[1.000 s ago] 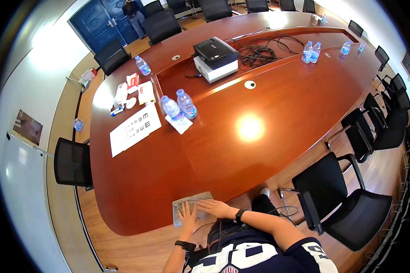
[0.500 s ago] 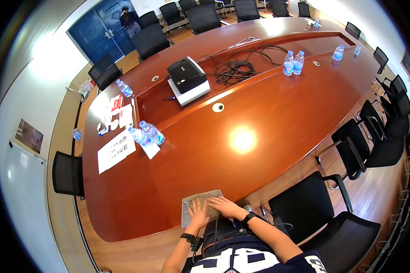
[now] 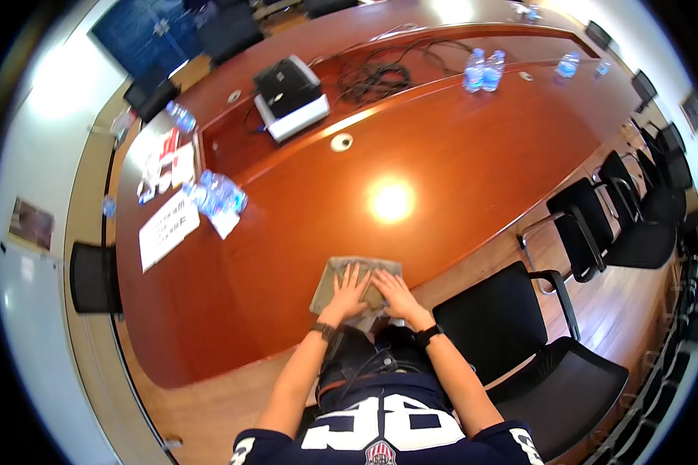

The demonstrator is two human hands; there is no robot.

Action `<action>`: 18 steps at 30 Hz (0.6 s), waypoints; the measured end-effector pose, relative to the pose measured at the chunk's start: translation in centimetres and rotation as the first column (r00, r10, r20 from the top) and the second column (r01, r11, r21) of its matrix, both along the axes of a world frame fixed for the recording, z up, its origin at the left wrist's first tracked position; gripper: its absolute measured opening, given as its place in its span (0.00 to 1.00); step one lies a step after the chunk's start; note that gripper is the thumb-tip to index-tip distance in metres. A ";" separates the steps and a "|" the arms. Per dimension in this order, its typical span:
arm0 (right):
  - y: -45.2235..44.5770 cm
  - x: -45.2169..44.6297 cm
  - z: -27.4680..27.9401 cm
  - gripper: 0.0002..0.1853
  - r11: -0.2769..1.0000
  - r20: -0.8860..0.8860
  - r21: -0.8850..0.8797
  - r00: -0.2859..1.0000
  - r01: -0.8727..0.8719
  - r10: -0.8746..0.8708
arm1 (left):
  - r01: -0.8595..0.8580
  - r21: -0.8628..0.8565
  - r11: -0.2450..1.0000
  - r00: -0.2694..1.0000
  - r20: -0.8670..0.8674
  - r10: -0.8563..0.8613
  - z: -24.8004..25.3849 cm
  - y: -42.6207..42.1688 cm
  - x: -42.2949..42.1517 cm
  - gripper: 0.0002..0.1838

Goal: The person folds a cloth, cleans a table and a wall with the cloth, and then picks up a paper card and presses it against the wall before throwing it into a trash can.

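A folded grey-beige cloth [image 3: 335, 276] lies at the near edge of the wooden table [image 3: 233, 325]. My left hand [image 3: 349, 294] rests flat on it with fingers spread. Beside it, my right hand [image 3: 394, 294] also presses flat on the cloth, fingers apart and pointing away from me. The hands are close together, and neither grips anything. The middle of the cloth is partly covered by them.
Ahead to the left are water bottles [image 3: 223, 192] and printed sheets [image 3: 169, 229]. A black-and-white projector [image 3: 291, 97] sits in the recessed centre near coiled cables [image 3: 376, 81]. More bottles [image 3: 484, 71] stand farther right. A black chair [image 3: 492, 318] is at my right.
Both hands and the cloth have moved forward, farther onto the table. My right hand now points more straight ahead. The view has tilted down and shifted slightly right.
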State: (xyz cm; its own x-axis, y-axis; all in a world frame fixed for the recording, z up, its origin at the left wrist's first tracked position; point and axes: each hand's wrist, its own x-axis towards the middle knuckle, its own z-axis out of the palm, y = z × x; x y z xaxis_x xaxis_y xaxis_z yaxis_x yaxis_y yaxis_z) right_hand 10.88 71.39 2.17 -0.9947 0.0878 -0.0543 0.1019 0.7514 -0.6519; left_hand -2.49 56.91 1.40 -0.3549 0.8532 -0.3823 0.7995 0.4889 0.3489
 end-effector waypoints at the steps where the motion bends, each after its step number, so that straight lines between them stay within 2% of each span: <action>1: -0.3 -0.1 -0.6 0.43 0.999 0.023 0.051 1.000 -0.015 0.014 | -0.015 0.044 0.999 1.000 -0.014 0.016 -0.2 -0.6 0.2 0.50; 4: -1.2 -0.5 -0.8 0.52 0.989 0.113 0.142 0.993 -0.037 0.021 | -0.018 0.100 0.995 0.999 -0.039 0.022 -1.1 -1.4 0.6 0.51; 11: -2.8 -0.9 -0.5 0.54 0.973 0.029 0.231 1.000 0.001 -0.008 | 0.020 0.054 0.998 0.999 0.031 -0.021 0.1 -2.9 0.8 0.54; 13: -3.6 -1.2 0.0 0.52 0.960 0.156 0.280 0.987 -0.010 -0.035 | 0.043 0.189 0.981 0.995 0.076 -0.058 -1.7 -4.5 0.6 0.54; 14: -4.2 -1.4 0.0 0.53 0.949 0.187 0.315 0.981 -0.013 -0.048 | 0.030 0.219 0.975 0.995 0.082 -0.049 -0.9 -5.2 0.4 0.54; 17: -6.8 -1.5 1.5 0.56 0.935 0.255 0.353 0.959 0.027 -0.124 | 0.081 0.195 0.977 0.995 0.049 -0.092 -0.8 -6.3 -0.2 0.53; 18: -7.8 -1.6 1.2 0.56 0.934 0.246 0.351 0.956 0.067 -0.161 | 0.068 0.254 0.965 0.993 0.075 -0.090 -0.6 -6.9 -0.5 0.50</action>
State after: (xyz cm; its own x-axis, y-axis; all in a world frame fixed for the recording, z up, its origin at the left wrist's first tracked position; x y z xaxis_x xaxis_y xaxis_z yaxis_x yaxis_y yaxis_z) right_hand 9.27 63.59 3.40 -0.9292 0.2595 -0.2633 0.3345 0.8935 -0.2997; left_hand -2.99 49.97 0.80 -0.2578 0.9495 -0.1788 0.7943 0.3136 0.5203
